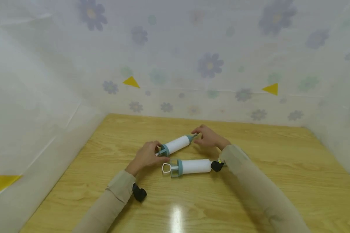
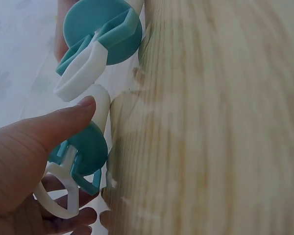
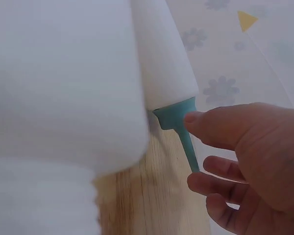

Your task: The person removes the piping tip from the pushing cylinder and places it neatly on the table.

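Observation:
Two large white syringes with teal fittings lie on the wood table. My left hand (image 1: 147,154) is at the handle end of the far syringe (image 1: 177,144), thumb stretched out beside its teal flange (image 2: 92,149) and fingers behind the white plunger ring (image 2: 71,191). At its other end, my right hand (image 3: 264,152) has the thumb at the collar of the teal nozzle (image 3: 179,117) and a fingertip at the nozzle's tip. The near syringe (image 1: 196,166), nearly parallel, has its plunger ring (image 1: 166,168) toward the left; the right wrist's black camera overlaps its front end.
The wood table (image 1: 175,200) meets a flower-patterned sheet (image 1: 175,58) at the back, and pale sheets rise at both sides. Yellow triangles (image 1: 131,82) mark the sheets. A black camera (image 1: 139,193) sits on the left wrist.

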{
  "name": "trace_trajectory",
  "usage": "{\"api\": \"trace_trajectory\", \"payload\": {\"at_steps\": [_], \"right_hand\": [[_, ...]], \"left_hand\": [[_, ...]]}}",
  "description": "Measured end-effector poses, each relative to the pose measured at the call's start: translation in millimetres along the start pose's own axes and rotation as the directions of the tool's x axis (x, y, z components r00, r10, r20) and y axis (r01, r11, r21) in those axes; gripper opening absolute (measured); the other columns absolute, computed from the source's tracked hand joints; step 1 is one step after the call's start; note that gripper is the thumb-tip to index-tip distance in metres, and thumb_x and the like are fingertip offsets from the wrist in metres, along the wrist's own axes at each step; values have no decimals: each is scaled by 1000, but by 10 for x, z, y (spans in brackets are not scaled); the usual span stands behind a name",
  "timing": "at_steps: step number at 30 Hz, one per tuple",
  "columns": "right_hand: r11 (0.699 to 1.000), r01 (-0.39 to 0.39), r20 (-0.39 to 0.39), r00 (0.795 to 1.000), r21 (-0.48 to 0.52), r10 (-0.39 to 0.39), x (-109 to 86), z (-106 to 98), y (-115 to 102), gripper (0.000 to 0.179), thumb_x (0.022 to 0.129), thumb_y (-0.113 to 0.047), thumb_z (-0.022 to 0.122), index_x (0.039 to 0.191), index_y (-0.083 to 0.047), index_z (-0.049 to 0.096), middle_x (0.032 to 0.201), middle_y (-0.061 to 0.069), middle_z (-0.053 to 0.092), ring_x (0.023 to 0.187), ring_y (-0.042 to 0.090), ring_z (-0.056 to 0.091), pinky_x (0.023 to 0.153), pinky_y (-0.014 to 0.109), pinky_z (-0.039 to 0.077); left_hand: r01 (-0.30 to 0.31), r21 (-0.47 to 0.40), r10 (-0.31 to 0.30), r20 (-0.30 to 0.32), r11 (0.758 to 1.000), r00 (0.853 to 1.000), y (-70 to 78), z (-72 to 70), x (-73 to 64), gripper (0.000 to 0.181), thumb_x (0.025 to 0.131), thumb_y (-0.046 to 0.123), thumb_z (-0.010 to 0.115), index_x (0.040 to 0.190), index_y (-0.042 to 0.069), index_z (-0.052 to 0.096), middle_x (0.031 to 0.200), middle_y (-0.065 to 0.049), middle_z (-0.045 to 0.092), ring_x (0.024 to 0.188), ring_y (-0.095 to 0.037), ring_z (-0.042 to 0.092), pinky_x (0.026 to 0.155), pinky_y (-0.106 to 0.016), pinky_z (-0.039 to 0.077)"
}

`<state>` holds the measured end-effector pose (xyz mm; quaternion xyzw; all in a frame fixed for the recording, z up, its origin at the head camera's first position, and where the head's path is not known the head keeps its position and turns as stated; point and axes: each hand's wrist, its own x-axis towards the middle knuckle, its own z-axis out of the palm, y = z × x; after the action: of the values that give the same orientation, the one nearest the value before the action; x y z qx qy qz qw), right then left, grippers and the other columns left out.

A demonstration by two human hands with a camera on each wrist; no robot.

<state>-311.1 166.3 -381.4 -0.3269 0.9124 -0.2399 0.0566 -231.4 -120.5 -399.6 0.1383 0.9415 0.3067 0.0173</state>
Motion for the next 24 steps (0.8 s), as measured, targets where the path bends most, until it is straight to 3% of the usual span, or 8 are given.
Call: {"api": "trace_trajectory", "payload": {"at_steps": [5, 11, 16, 24], "right_hand": [[1000, -21, 52, 998, -14, 22, 84, -31, -95, 52, 94, -14, 60, 137, 9, 43, 128, 29, 51, 104, 37, 57, 88, 47, 49], [998, 53, 105, 993, -44, -49, 101, 41, -144, 38, 93, -13, 61, 125, 7, 57, 115, 24, 58, 106, 35, 55, 89, 45, 49], [994, 88, 159, 984, -72, -76, 66, 39, -134, 34, 92, -6, 59, 122, 8, 57, 117, 25, 61, 108, 38, 59, 92, 46, 49], [995, -15, 151, 988, -100, 30, 26, 21, -167, 35, 91, -9, 65, 124, 1, 59, 119, 19, 63, 110, 34, 60, 93, 45, 49]], "left_hand": [[10, -66, -12, -29, 998, 1000, 44, 4, 6, 60, 78, 41, 78, 121, 5, 57, 104, -9, 65, 93, -23, 61, 79, -39, 51], [20, -65, -23, -54, 998, 998, 36, 70, -39, 54, 78, 37, 79, 118, 5, 61, 105, -10, 66, 97, -25, 62, 81, -40, 52], [11, -65, -13, -39, 998, 999, 34, 102, -57, 56, 79, 35, 79, 122, 4, 59, 108, -12, 66, 99, -27, 63, 82, -41, 53], [-23, -103, 19, -45, 994, 999, 43, 114, -13, 57, 79, 32, 79, 124, 5, 58, 107, -12, 67, 96, -25, 64, 79, -39, 54]]}}
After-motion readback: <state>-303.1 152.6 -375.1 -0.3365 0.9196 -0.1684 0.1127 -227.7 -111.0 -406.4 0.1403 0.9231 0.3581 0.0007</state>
